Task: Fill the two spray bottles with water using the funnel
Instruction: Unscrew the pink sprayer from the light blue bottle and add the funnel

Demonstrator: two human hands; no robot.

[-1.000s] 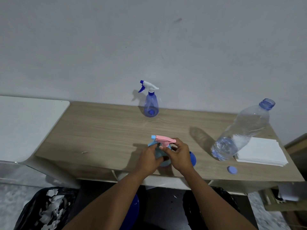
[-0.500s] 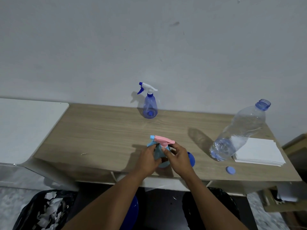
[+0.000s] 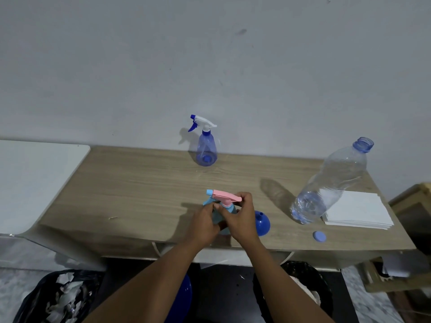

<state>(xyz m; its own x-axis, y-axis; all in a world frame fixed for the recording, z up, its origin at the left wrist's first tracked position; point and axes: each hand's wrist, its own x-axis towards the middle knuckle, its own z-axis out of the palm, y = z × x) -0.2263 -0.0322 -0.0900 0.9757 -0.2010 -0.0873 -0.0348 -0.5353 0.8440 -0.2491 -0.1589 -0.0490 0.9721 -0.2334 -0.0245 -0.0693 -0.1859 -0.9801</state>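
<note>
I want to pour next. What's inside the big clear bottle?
The big clear bottle has its cap off, lying on the table. Water seems to sit in its lower part, but the exact level is hard to tell through the plastic.

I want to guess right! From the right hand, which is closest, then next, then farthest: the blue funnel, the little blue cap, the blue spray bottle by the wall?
From the right hand:
1. Blue funnel, just to its right, beside the hand.
2. Little blue cap, farther right, near the table's front edge.
3. Blue spray bottle, farthest, at the back by the wall.
</note>
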